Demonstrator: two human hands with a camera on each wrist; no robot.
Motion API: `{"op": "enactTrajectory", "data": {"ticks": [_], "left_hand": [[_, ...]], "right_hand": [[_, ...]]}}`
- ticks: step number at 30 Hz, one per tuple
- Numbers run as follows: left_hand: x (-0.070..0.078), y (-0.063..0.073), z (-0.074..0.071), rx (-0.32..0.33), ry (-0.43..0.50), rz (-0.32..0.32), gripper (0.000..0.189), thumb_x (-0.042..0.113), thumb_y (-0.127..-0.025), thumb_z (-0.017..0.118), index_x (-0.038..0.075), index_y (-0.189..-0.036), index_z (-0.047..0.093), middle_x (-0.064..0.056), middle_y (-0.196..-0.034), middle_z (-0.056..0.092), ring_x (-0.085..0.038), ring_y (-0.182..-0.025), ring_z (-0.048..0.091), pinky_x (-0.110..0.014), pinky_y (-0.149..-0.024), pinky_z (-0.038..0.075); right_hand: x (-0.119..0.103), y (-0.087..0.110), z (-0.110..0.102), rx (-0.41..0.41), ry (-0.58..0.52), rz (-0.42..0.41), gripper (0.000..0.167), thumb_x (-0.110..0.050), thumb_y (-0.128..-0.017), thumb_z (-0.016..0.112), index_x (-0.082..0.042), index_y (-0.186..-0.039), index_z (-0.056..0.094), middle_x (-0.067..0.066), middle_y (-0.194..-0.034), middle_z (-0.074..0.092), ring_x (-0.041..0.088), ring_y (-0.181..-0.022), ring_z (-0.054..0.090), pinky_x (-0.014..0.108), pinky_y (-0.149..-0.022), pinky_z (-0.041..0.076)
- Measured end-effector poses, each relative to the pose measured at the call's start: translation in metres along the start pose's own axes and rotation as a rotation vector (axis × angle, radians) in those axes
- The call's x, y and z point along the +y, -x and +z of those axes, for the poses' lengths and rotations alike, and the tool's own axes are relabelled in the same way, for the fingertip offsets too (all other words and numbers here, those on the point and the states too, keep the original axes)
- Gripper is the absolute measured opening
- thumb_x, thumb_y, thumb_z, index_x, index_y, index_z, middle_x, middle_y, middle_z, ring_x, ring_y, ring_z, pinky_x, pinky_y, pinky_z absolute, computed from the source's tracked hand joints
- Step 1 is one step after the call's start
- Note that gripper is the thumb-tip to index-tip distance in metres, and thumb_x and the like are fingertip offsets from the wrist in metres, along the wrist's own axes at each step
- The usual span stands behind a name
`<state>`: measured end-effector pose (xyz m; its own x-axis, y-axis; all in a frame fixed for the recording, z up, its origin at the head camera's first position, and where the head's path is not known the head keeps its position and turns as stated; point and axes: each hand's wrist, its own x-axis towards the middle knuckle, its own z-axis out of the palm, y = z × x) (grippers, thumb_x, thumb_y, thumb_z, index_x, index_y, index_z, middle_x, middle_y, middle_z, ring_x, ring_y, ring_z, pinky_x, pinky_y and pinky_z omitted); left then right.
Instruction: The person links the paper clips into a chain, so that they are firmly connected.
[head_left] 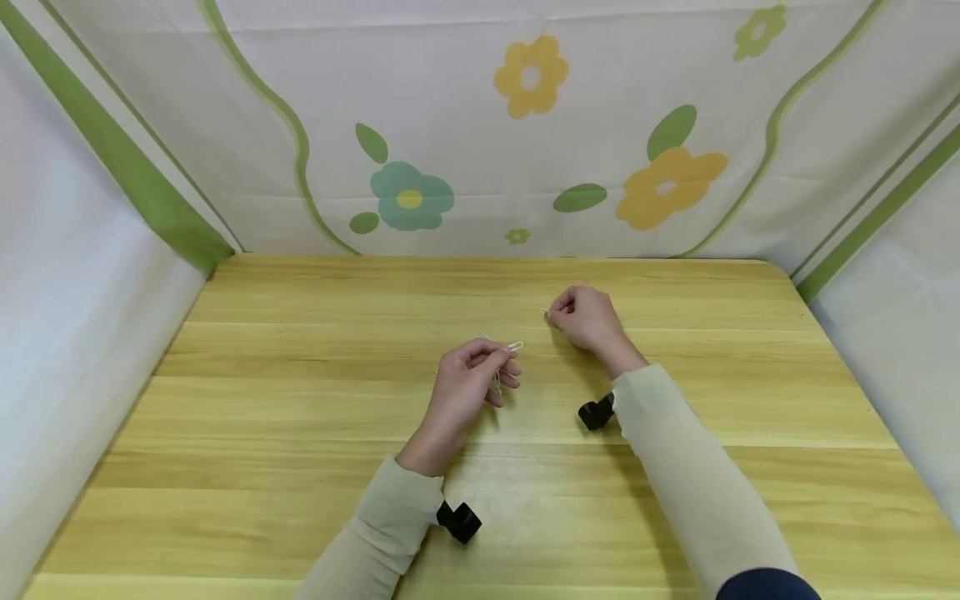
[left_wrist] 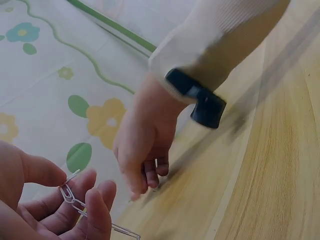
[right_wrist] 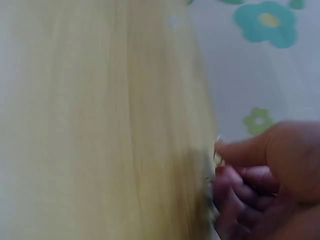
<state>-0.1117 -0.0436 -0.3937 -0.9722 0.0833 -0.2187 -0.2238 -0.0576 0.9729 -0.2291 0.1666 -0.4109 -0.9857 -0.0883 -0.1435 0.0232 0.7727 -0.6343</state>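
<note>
My left hand (head_left: pixel 471 377) pinches a chain of white paper clips (left_wrist: pixel 68 194) between thumb and fingers. Links of the chain trail past the fingers in the left wrist view, and a clip end pokes out beyond the fingertips in the head view. Ahead and to the right, my right hand (head_left: pixel 588 318) is low over the table with thumb and forefinger pinching a small single paper clip (right_wrist: pixel 216 154). This clip looks thin and blurred, and the fingers cover part of it. The two hands are apart.
The wooden table (head_left: pixel 300 433) runs back to a white cloth (head_left: pixel 465 100) printed with flowers, and similar cloth hangs at both sides. Small black cameras sit at the left cuff (head_left: pixel 401 508) and the right cuff (head_left: pixel 637 400).
</note>
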Motion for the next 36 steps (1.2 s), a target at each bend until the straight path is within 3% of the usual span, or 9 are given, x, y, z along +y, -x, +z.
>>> {"op": "enactTrajectory", "data": {"ticks": [7, 11, 19, 26, 31, 36], "left_hand": [[0.001, 0.002, 0.001, -0.006, -0.013, -0.015, 0.024, 0.019, -0.108, 0.064, 0.000, -0.119, 0.073, -0.008, -0.096, 0.079, -0.013, -0.079, 0.073, -0.024, -0.060, 0.054], [0.000, 0.002, 0.002, -0.005, -0.023, -0.026, 0.023, 0.019, -0.108, 0.064, 0.001, -0.118, 0.073, -0.008, -0.096, 0.079, -0.013, -0.079, 0.072, -0.025, -0.061, 0.054], [0.000, 0.003, 0.005, -0.029, -0.042, -0.031, 0.021, 0.021, -0.109, 0.065, 0.004, -0.118, 0.074, -0.009, -0.099, 0.078, -0.013, -0.081, 0.073, -0.027, -0.063, 0.056], [0.000, 0.005, 0.006, -0.031, -0.044, -0.034, 0.021, 0.021, -0.108, 0.065, 0.004, -0.117, 0.074, -0.009, -0.099, 0.078, -0.014, -0.082, 0.073, -0.027, -0.065, 0.056], [0.001, 0.005, 0.006, -0.025, -0.032, -0.044, 0.021, 0.020, -0.108, 0.064, 0.003, -0.117, 0.073, -0.008, -0.097, 0.078, -0.014, -0.081, 0.072, -0.027, -0.064, 0.055], [0.002, 0.005, 0.006, -0.026, -0.023, -0.049, 0.020, 0.020, -0.108, 0.065, 0.004, -0.115, 0.074, -0.007, -0.096, 0.078, -0.013, -0.080, 0.072, -0.027, -0.065, 0.056]], "right_hand": [[0.003, 0.048, 0.002, -0.146, -0.496, -0.057, 0.021, -0.016, -0.110, 0.064, 0.001, -0.121, 0.062, 0.020, -0.109, 0.075, 0.021, -0.089, 0.075, 0.033, -0.079, 0.063], [0.003, 0.071, 0.001, -0.168, -0.620, -0.080, 0.024, -0.013, -0.107, 0.068, 0.002, -0.126, 0.064, 0.021, -0.114, 0.074, 0.018, -0.094, 0.076, 0.035, -0.087, 0.064], [0.000, 0.091, -0.002, -0.176, -0.666, -0.111, 0.023, -0.011, -0.105, 0.070, 0.001, -0.126, 0.071, 0.013, -0.114, 0.075, 0.020, -0.097, 0.076, 0.033, -0.088, 0.064], [0.001, 0.094, -0.003, -0.140, -0.674, -0.142, 0.024, -0.012, -0.104, 0.072, -0.002, -0.126, 0.073, 0.014, -0.110, 0.075, 0.022, -0.093, 0.074, 0.034, -0.084, 0.063], [0.001, 0.094, -0.003, -0.111, -0.724, -0.182, 0.020, -0.006, -0.104, 0.070, 0.003, -0.122, 0.072, 0.001, -0.100, 0.075, 0.016, -0.087, 0.074, 0.035, -0.082, 0.064], [0.001, 0.095, -0.005, -0.121, -0.728, -0.195, 0.020, -0.004, -0.101, 0.073, 0.005, -0.119, 0.072, -0.001, -0.100, 0.077, 0.016, -0.088, 0.076, 0.034, -0.085, 0.065]]}}
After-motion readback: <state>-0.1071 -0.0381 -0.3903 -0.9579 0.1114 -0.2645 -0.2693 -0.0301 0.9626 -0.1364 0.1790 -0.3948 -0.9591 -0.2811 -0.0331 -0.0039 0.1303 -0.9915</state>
